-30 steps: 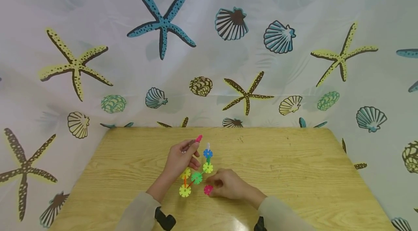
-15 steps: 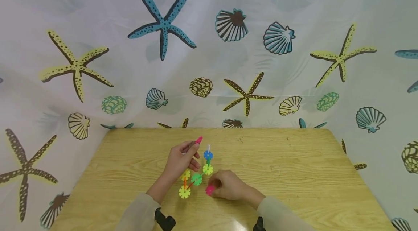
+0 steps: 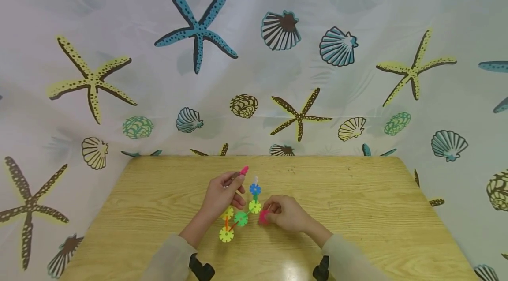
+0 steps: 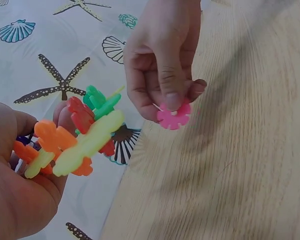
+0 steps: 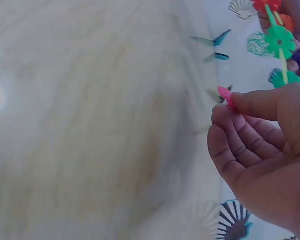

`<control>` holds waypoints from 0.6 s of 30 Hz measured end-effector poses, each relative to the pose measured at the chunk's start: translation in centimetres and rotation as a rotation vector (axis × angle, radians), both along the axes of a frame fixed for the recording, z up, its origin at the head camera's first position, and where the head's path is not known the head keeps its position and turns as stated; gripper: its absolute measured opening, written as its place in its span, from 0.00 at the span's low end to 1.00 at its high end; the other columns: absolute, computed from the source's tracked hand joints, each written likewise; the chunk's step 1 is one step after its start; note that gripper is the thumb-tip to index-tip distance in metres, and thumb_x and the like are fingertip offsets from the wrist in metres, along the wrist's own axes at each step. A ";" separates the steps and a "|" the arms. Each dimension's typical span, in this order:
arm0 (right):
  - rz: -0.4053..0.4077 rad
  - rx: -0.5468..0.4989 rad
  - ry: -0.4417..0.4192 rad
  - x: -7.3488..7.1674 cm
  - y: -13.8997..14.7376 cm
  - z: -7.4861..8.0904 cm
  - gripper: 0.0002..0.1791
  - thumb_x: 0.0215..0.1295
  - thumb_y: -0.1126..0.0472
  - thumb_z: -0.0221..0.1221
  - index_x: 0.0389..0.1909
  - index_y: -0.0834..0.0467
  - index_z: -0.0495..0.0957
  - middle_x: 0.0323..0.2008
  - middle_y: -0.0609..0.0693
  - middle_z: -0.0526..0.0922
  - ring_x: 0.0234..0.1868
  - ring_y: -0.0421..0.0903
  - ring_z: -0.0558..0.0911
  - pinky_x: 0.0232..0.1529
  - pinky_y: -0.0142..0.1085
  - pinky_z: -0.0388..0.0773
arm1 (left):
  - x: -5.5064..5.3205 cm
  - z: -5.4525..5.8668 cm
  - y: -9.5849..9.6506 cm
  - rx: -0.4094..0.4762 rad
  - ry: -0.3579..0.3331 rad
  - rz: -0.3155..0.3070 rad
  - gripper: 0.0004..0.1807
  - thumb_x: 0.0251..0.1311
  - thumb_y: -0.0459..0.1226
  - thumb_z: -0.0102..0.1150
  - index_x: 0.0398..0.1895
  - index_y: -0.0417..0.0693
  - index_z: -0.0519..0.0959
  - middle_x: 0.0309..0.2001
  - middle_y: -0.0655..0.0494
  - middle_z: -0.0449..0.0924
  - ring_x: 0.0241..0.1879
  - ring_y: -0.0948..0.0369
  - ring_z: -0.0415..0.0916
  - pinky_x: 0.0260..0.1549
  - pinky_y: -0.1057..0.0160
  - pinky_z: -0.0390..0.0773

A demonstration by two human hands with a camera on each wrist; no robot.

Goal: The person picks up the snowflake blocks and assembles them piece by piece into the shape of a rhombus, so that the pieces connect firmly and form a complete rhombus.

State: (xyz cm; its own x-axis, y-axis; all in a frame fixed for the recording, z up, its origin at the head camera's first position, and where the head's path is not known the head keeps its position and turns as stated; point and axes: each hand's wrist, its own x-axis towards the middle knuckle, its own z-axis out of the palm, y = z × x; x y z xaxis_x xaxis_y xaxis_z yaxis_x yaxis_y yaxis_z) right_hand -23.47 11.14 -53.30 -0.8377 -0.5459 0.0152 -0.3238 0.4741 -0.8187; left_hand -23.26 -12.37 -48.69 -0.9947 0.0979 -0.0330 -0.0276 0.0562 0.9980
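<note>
My left hand [image 3: 220,193] holds a linked chain of notched plastic snowflake discs. A pink disc [image 3: 244,170] shows at its fingertips. Along the chain are a blue disc [image 3: 255,189], a green disc [image 3: 240,219] and a yellow disc [image 3: 226,234]; red, orange and white ones show edge-on. Close to the chain's right side, my right hand [image 3: 291,215] pinches a loose pink disc [image 4: 173,119] between thumb and fingers. In the left wrist view this disc is apart from the chain. The left palm and fingers hide some of the chain.
Both hands are above a wooden table [image 3: 357,201]. A white curtain [image 3: 254,69] printed with starfish and shells hangs behind it and along both sides. Black straps [image 3: 201,267] sit on the wrists over light sleeves.
My right hand has moved up and slightly right with the pink disc, now level with the chain's yellow and green discs. The left hand and chain have shifted only slightly right.
</note>
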 end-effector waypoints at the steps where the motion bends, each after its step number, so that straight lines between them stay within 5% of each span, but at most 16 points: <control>1: -0.011 -0.019 -0.001 -0.1 0.2 0.3 0.07 0.70 0.67 0.64 0.47 0.61 0.84 0.33 0.50 0.85 0.30 0.41 0.80 0.30 0.29 0.76 | 0.0 0.0 0.1 -0.001 0.000 -0.002 0.25 0.79 0.44 0.57 0.70 0.38 0.76 0.34 0.45 0.82 0.19 0.60 0.83 0.23 0.61 0.88; 7: -0.084 -0.141 -0.009 -1.2 1.3 2.4 0.09 0.74 0.65 0.63 0.50 0.64 0.83 0.34 0.62 0.87 0.29 0.55 0.85 0.27 0.31 0.79 | 0.3 0.0 0.5 -0.002 0.000 0.000 0.26 0.79 0.44 0.58 0.70 0.36 0.75 0.34 0.43 0.82 0.19 0.61 0.83 0.23 0.61 0.88; 13: -0.183 -0.195 0.051 -2.3 2.1 5.0 0.10 0.74 0.65 0.64 0.51 0.64 0.83 0.34 0.61 0.88 0.28 0.42 0.84 0.30 0.32 0.81 | 0.4 0.0 0.7 0.001 -0.004 -0.006 0.24 0.79 0.43 0.58 0.69 0.36 0.76 0.33 0.44 0.82 0.19 0.60 0.83 0.23 0.60 0.88; 18: -0.250 -0.236 0.069 -3.0 2.1 6.6 0.11 0.74 0.64 0.64 0.53 0.63 0.84 0.37 0.62 0.90 0.29 0.41 0.84 0.30 0.33 0.80 | 0.5 0.1 0.9 0.015 0.008 -0.031 0.23 0.79 0.42 0.57 0.68 0.35 0.76 0.33 0.44 0.81 0.19 0.61 0.83 0.23 0.60 0.88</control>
